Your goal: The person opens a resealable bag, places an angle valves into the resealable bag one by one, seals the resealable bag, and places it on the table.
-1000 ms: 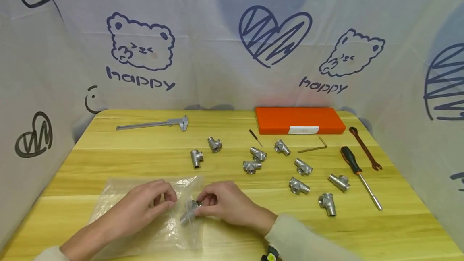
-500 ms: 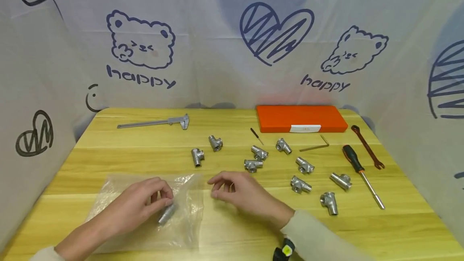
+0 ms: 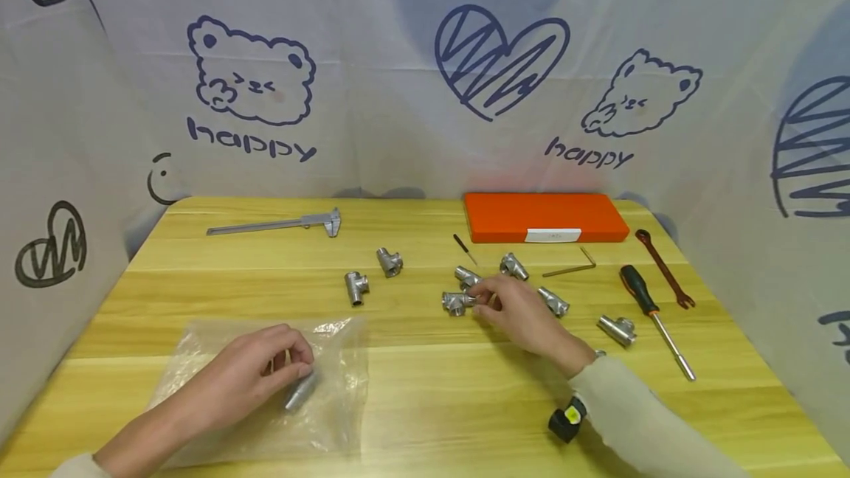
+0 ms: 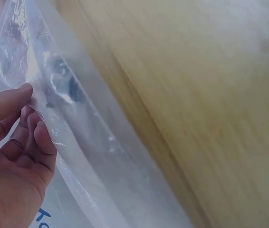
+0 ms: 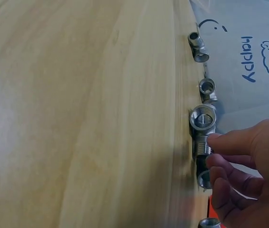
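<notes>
Facing doodled cloth point(image 3: 385, 146) across a wooden table point(image 3: 425, 404), left grip point(image 3: 260, 364) pinches a bag point(image 3: 339, 404), right grip point(image 3: 519, 313) a fitting point(image 3: 455, 304).

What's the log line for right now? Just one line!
left hand: holds clear plastic bag | bag: metal pipe fitting inside | right hand: at tee fitting on table, grip unclear

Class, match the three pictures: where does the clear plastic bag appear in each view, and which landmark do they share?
Head: the clear plastic bag lies at lower left, partly covered by the left hand.
Left wrist: it slants from upper left to bottom middle, beside that hand.
Right wrist: not in this picture.
Shared landmark: the wooden table.
</notes>
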Tool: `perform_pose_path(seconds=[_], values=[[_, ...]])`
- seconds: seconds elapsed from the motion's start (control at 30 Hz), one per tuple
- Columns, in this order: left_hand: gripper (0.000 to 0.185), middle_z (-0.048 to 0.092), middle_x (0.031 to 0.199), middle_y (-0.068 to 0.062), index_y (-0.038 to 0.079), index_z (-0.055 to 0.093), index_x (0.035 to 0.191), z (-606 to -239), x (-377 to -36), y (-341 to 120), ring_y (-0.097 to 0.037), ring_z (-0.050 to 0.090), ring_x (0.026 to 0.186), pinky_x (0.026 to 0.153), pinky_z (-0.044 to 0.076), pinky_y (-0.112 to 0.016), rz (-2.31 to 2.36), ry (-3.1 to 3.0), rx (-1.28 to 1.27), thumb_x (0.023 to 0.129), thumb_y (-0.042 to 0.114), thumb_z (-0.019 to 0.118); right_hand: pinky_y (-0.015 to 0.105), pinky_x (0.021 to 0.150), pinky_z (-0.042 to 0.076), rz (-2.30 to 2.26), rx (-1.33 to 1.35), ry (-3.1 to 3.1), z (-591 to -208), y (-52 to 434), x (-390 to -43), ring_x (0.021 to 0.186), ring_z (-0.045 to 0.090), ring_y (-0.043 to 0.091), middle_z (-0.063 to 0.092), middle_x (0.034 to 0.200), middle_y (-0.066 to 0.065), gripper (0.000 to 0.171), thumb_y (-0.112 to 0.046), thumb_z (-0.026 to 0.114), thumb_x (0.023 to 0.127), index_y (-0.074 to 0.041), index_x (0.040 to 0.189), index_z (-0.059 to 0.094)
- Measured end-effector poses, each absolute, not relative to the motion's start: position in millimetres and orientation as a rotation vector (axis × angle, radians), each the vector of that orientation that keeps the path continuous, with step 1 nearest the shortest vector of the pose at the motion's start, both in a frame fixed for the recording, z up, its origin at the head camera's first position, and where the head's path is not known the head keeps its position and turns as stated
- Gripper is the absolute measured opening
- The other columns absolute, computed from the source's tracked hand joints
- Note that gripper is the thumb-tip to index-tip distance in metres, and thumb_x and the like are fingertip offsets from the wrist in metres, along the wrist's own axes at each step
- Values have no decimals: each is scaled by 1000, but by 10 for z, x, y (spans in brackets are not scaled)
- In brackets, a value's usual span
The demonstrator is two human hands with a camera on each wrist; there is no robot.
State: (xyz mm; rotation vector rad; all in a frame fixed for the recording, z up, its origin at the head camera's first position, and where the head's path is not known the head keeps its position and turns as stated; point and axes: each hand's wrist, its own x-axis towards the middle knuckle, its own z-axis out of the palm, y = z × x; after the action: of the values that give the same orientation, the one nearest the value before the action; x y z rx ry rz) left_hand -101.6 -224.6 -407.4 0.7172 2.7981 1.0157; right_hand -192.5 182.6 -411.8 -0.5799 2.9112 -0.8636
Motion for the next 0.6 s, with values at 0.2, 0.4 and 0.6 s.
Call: perform_pose_path(seconds=[0.2,0.4,0.6], values=[[9,63,90,19,31,70,100,-4068,-1016,-2256,2,54,75,63,51,-22,1024,2793,735,104,26,76,30,77,56,-857,-549,2884,-4123,1810,-1908,88,64,10,74,103,-1,13,-20,81,101,-12,111,80],[8,64,91,19,30,70,100,-4048,-1013,-2251,2,55,77,64,52,-21,1024,2789,753,104,27,76,29,71,51,-839,-486,2849,-4119,1751,-1871,77,59,10,72,87,-5,21,-33,86,96,-12,97,82],[9,64,91,19,29,70,100,-4056,-1015,-2261,3,54,77,64,52,-21,1020,2796,754,103,24,77,26,70,51,-883,-414,2866,-4201,1623,-1821,75,59,9,71,84,-5,16,-26,85,97,-11,97,80]])
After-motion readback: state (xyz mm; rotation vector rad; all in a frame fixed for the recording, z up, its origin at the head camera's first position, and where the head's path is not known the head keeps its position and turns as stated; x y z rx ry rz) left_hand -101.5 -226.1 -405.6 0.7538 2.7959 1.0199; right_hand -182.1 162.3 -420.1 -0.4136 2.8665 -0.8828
